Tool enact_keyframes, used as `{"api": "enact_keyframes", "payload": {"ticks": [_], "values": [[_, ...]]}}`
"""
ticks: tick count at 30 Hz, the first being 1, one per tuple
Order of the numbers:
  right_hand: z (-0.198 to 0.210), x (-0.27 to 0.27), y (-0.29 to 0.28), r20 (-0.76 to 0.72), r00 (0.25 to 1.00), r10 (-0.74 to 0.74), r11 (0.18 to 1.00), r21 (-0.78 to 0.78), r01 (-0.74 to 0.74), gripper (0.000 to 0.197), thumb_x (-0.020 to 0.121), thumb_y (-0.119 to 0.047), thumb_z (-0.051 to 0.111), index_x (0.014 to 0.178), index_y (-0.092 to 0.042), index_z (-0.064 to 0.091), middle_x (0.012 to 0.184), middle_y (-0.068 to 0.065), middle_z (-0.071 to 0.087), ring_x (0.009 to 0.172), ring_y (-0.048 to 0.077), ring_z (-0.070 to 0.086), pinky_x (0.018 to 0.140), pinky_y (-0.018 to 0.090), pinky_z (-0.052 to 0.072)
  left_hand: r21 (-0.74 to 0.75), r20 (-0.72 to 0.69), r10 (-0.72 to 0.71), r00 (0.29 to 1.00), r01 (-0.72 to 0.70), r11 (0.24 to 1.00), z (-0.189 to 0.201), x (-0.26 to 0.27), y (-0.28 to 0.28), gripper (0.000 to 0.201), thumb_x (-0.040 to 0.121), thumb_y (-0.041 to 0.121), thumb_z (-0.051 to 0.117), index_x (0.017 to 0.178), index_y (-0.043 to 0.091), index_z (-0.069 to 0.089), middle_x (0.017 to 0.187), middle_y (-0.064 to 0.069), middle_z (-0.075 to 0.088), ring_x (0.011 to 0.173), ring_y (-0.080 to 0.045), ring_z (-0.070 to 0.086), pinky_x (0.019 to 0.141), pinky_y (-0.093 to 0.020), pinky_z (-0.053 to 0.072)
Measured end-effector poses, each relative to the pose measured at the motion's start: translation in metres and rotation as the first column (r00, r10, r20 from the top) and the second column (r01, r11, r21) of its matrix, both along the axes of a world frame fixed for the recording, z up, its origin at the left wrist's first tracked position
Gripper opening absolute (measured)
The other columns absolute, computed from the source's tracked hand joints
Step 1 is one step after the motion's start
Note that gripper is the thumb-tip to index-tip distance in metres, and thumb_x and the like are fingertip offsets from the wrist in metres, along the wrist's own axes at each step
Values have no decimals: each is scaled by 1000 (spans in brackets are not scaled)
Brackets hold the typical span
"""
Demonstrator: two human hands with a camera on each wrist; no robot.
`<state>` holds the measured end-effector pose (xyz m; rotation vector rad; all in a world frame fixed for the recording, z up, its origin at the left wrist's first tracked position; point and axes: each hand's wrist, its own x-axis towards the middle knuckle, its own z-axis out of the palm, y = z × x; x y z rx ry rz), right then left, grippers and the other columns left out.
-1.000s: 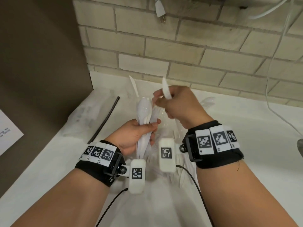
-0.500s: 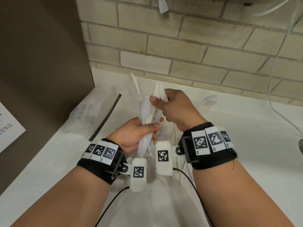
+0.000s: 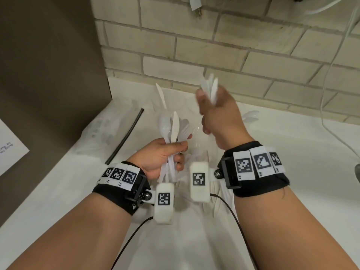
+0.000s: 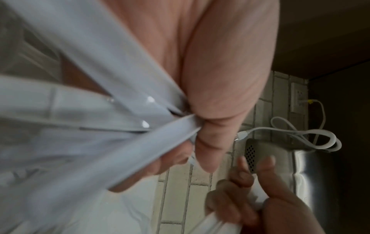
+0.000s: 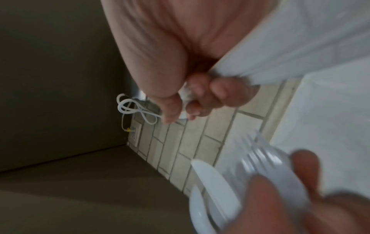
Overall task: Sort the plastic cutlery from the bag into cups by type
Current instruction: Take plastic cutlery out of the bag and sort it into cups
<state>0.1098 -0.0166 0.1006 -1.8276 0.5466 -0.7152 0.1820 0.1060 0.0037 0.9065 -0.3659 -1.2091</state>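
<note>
**Desk:** What does the head view show, and how far along is the sort?

**Photographer:** Early going, by my reading. The left hand (image 3: 161, 154) is fisted round a mixed bundle of white cutlery (image 3: 173, 131), held upright over the white counter (image 3: 292, 172): a spoon bowl (image 3: 163, 123), a knife blade (image 3: 175, 125) and fork tines (image 3: 185, 131) fan out of its top. The right hand (image 3: 220, 117) is raised just beside it, fingers curled round a few white pieces (image 3: 211, 88) whose blurred tips point up toward the brick wall (image 3: 233, 45); they look like knives, but I cannot say for certain.

**Desk:** Any cups filled?

**Photographer:** No cup is plainly in view, so nothing can be counted as sorted. More loose cutlery lies on the counter below the wrists, a lone knife (image 3: 161, 95) shows behind the bundle, and what looks like the clear bag (image 3: 101, 129) sits crumpled at left beside a black strip (image 3: 126, 135). Most of the work seems still ahead.

**Desk:** And against the frame half a second earlier?

**Photographer:** Then the right hand's fingertips were down at the top of the bundle, picking at it. Now that hand has lifted up and to the right, clear of the bundle, carrying its pieces with it. The left hand's grip and position are much the same.
</note>
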Motion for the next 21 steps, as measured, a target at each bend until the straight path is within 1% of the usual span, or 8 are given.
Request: {"api": "enact_keyframes", "payload": {"ticks": [2,3,6,11,14,16,18,21], "values": [[-10,-2,2,-115,992,55,998,27,-53,23,87,-31,68,96,-11,63,66,-6,55,39,0,47,40,16,36,14,9,-38,999,38,999,3,0,-1,8,82,11,60,88,9,56,62,1,49,52,-12,41,51,-25,41],[-14,-3,3,-156,983,96,994,71,-86,23,84,-27,73,94,-8,66,67,-4,58,35,-2,46,37,13,34,28,17,-44,999,43,999,4,0,-1,7,81,10,60,84,9,54,58,1,49,52,-13,42,52,-25,42],[-23,-2,3,-269,951,152,985,120,-123,23,77,-23,79,94,-10,69,77,2,63,34,-4,45,35,10,32,39,41,-25,999,24,999,2,2,-2,9,81,7,60,82,9,51,56,0,45,52,-13,43,52,-25,42],[-20,-1,6,-205,963,174,981,118,-152,11,77,-8,78,83,-7,68,62,-4,56,35,-4,46,36,5,30,40,90,0,996,-4,999,1,1,-2,9,81,4,59,80,9,51,57,1,48,51,-12,44,53,-24,42],[-19,1,5,-165,977,136,985,130,-115,7,84,-8,71,86,-6,64,66,-1,56,35,-3,47,36,9,33,43,102,-4,995,0,999,1,2,-1,8,82,3,57,81,10,53,56,2,50,50,-10,44,53,-23,43],[-22,4,4,-147,984,97,986,145,-76,9,86,-13,68,91,-8,61,72,2,57,40,0,48,36,11,34,55,120,-11,993,4,998,1,1,-1,9,81,4,58,78,9,52,55,2,48,49,-10,45,52,-23,45],[-26,5,4,-177,978,107,989,121,-86,14,86,-18,69,93,-10,60,75,2,58,43,2,46,37,12,34,60,137,-10,991,2,998,1,0,-1,10,81,5,58,76,9,52,54,2,46,48,-10,45,52,-23,45],[-30,5,6,-195,970,146,989,59,-137,19,86,-20,69,74,-15,56,59,-7,52,39,1,43,40,15,33,65,146,-7,989,-3,998,2,-3,-1,17,87,2,57,72,10,52,54,0,44,48,-10,45,50,-23,45]]}}
